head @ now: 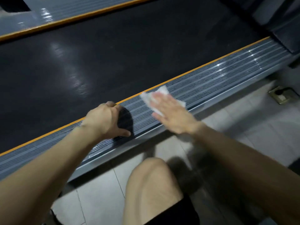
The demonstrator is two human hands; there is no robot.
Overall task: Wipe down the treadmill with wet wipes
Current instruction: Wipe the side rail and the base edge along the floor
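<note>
Grey tiles [243, 124] lie beside the treadmill [129, 54]. On its rail [211, 82] the right hand [172, 114] presses a wipe [150, 97] flat, fingers [162, 99] straight. The left hand [103, 120] braces on the rail, arched, holding nothing.

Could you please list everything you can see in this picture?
belt: one, black, centre.
near rail: one, grey ribbed with orange edge, beside the belt.
far rail: one, grey with orange edge, top left.
wipe: one, white, on near rail under right hand.
floor: pale tiles, bottom and right.
fitting: one, brassy metal, set in floor at right.
left hand: rests on near rail.
right hand: flat, pressing wipe.
knee: one, bare, bottom centre.
</note>
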